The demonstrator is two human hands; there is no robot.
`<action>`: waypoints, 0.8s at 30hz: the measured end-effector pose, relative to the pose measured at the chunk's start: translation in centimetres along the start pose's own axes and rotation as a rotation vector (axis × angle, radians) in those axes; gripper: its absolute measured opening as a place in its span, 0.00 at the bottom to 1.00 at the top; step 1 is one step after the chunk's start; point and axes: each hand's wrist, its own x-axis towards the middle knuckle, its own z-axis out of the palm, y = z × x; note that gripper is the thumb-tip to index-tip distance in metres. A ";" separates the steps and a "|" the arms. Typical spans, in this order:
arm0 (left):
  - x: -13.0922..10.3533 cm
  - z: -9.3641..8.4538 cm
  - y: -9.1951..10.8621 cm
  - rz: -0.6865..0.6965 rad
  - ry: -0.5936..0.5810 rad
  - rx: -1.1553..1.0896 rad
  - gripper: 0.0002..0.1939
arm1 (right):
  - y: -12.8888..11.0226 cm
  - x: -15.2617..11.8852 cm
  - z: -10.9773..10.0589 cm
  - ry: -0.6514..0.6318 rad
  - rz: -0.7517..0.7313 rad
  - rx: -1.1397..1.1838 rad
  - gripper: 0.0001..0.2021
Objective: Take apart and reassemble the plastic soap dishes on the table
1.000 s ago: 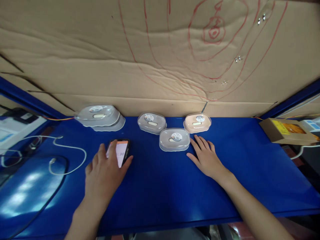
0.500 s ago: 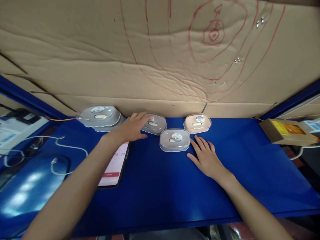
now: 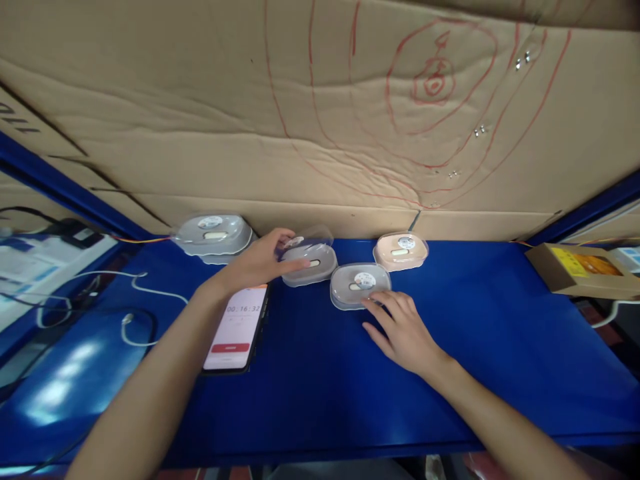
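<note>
My left hand (image 3: pixel 260 259) is at a grey oval plastic box (image 3: pixel 307 270). Its fingers hold the left end of the clear lid (image 3: pixel 320 235), which is tilted up at the back, while the thumb reaches across the box's top. Just to the right lies a second grey box (image 3: pixel 345 283) with a clear lid and a round label. My right hand (image 3: pixel 407 327) is open, its fingertips touching that box's front right corner. Behind it sits a peach-coloured box (image 3: pixel 387 257) of the same shape.
More grey boxes (image 3: pixel 213 240) are stacked at the back left. A phone (image 3: pixel 235 333) showing a running timer lies beside my left forearm. White cables (image 3: pixel 133 330) trail on the left. A cardboard wall (image 3: pixel 200 147) closes off the blue table's back; a brown carton (image 3: pixel 580 267) stands right.
The clear lid under my left hand has come up off the grey box and tilted. My right hand has shifted left onto the front grey box's corner. The camera view has moved slightly.
</note>
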 end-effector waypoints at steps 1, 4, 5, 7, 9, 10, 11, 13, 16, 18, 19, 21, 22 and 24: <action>-0.6 -0.1 0.1 -0.007 0.037 -0.020 0.41 | 0.1 0.2 0.3 0.008 0.020 -0.004 0.21; -4.3 0.7 1.2 -0.005 0.162 -0.041 0.42 | 0.7 0.8 1.3 0.029 0.078 -0.024 0.28; -6.0 1.5 1.7 -0.004 0.190 -0.037 0.42 | 1.0 0.9 1.6 0.028 0.092 -0.028 0.31; -9.6 3.7 3.0 0.034 0.264 0.043 0.40 | 1.4 0.9 1.9 0.013 0.116 -0.016 0.33; -12.8 6.4 4.3 0.095 0.308 0.143 0.39 | 1.7 0.8 1.7 0.016 0.141 0.034 0.32; -13.9 7.7 4.9 0.107 0.306 0.177 0.39 | 1.8 0.6 1.5 0.029 0.150 0.070 0.30; -14.7 8.8 5.4 0.106 0.305 0.204 0.39 | 1.7 0.5 1.2 0.046 0.150 0.110 0.29; -15.0 10.5 6.1 0.068 0.258 0.270 0.38 | 1.4 0.2 0.6 0.067 0.103 0.184 0.26; -13.8 11.1 6.6 0.060 0.085 0.335 0.39 | 0.4 -0.1 -0.1 0.005 -0.070 0.245 0.20; -12.6 10.2 6.5 0.098 0.011 0.340 0.40 | -0.2 -0.3 -0.2 -0.066 -0.160 0.254 0.19; -12.0 9.5 6.4 0.121 -0.010 0.339 0.40 | -0.4 -0.4 -0.1 -0.097 -0.183 0.256 0.19; -10.4 7.7 6.0 0.155 -0.042 0.336 0.35 | -0.7 -0.4 0.2 -0.139 -0.192 0.255 0.21; -9.4 6.8 5.6 0.166 -0.051 0.333 0.31 | -0.7 -0.4 0.3 -0.150 -0.187 0.250 0.22; -6.9 5.3 4.8 0.178 -0.049 0.333 0.28 | -0.6 -0.5 0.4 -0.165 -0.174 0.231 0.24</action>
